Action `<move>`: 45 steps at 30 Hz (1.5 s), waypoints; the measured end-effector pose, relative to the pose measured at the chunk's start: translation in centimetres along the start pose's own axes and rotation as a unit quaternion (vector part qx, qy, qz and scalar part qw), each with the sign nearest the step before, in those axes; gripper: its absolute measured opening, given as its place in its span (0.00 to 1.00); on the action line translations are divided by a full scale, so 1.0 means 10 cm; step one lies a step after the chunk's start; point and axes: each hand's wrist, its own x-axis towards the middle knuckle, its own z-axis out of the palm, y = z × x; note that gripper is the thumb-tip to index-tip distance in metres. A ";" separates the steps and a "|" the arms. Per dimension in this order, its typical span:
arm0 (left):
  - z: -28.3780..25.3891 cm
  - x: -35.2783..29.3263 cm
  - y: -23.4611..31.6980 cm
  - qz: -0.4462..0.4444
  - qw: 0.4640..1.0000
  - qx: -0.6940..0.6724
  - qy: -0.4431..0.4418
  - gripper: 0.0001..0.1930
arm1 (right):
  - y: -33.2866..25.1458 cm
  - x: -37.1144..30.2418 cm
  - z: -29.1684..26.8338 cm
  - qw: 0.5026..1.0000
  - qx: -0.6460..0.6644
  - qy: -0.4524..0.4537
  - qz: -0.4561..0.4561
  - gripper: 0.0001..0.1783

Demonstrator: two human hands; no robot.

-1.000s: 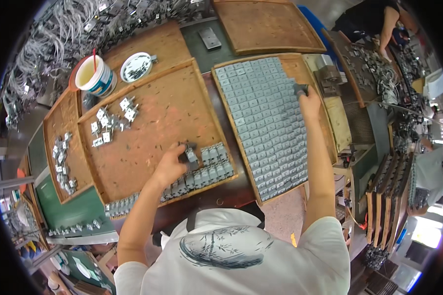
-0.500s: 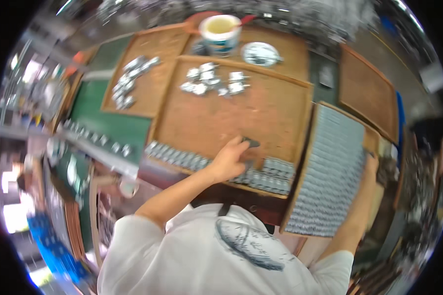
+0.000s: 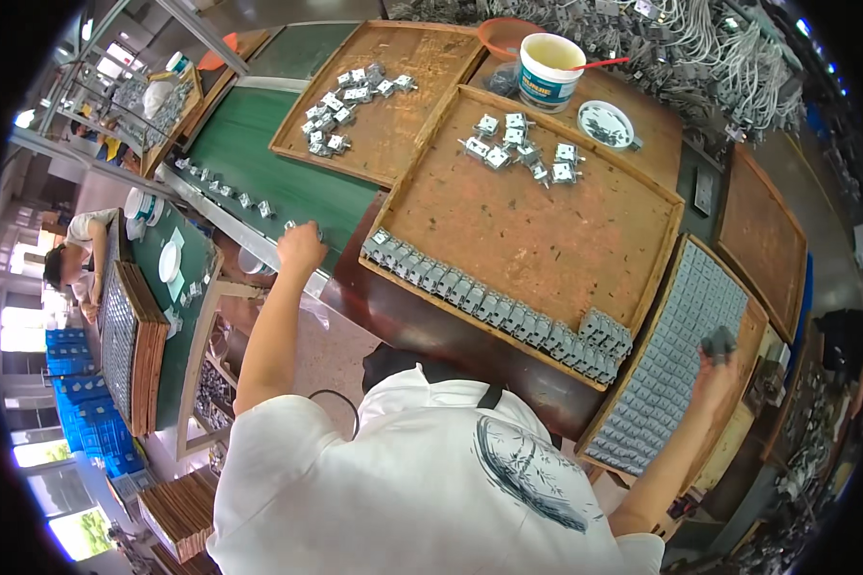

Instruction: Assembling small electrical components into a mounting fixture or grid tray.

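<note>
My left hand [image 3: 300, 248] reaches to the near edge of a green belt [image 3: 292, 144], fingers closed around a small grey metal part, mostly hidden by them. A row of silvery metal parts [image 3: 225, 190] runs along that belt edge. Over the right side of a wooden tray packed with rows of grey parts [image 3: 676, 350], my right hand [image 3: 711, 379] grips dark grey parts [image 3: 718, 341], blurred by motion. Between the hands lies a wooden tray [image 3: 537, 225]. Grey blocks [image 3: 479, 299] line its near edge, and silvery assemblies [image 3: 516, 142] sit in a loose group at its far side.
A white bucket [image 3: 548, 72] with a red-handled tool and a round white dish [image 3: 605, 125] stand behind the middle tray. Another tray [image 3: 374, 134] holds silvery assemblies. Wired parts [image 3: 700, 57] heap up at the back. A co-worker [image 3: 81, 254] is at the far left.
My left hand has moved left from the middle tray's near edge to the green belt. My right hand has risen from the right tray's edge with grey parts in it. The view has shifted.
</note>
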 end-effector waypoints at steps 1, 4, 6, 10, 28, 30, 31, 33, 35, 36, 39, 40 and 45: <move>0.08 0.06 -0.01 -0.007 0.999 -0.036 -0.012 0.18 | -0.03 -0.14 0.16 1.000 -0.002 0.004 -0.001 0.17; -0.09 0.08 0.18 0.013 0.979 -0.204 -0.021 0.16 | -0.13 -0.52 0.63 0.999 -0.037 -0.002 0.004 0.15; -0.29 -0.03 0.44 0.057 0.858 -0.508 -0.049 0.14 | -0.27 -0.79 0.96 0.996 -0.074 -0.054 -0.006 0.17; -0.83 -0.64 1.21 0.161 0.560 -0.792 -0.180 0.14 | -0.45 -1.28 1.68 0.982 -0.104 -0.157 -0.030 0.18; -1.32 -1.97 2.51 0.421 0.532 -0.699 -0.227 0.20 | -0.92 -1.74 2.08 0.805 -0.425 -0.213 -0.355 0.16; -1.21 -2.00 2.58 0.438 0.582 -0.658 -0.191 0.24 | -0.83 -1.72 2.04 0.781 -0.476 -0.196 -0.354 0.17; -1.26 -2.04 2.62 0.435 0.600 -0.646 -0.183 0.26 | -0.80 -1.73 2.06 0.777 -0.487 -0.180 -0.355 0.17; -1.36 -2.14 2.64 0.462 0.639 -0.607 -0.101 0.34 | -0.77 -1.77 2.08 0.791 -0.482 -0.174 -0.334 0.16; -1.35 -2.17 2.69 0.481 0.657 -0.580 -0.032 0.40 | -0.81 -1.80 2.04 0.818 -0.479 -0.199 -0.251 0.14; -1.33 -2.14 2.70 0.483 0.655 -0.579 -0.036 0.40 | -0.85 -1.80 2.05 0.818 -0.480 -0.196 -0.248 0.14; -1.27 -2.03 2.71 0.505 0.662 -0.549 -0.079 0.40 | -0.88 -1.80 2.07 0.883 -0.394 -0.185 -0.176 0.16; -1.27 -2.00 2.73 0.523 0.633 -0.568 -0.062 0.39 | -0.83 -1.73 2.03 0.883 -0.385 -0.222 -0.150 0.19; -1.19 -1.93 2.79 0.595 0.601 -0.533 0.004 0.36 | -0.62 -1.63 1.86 0.903 -0.286 -0.312 -0.071 0.23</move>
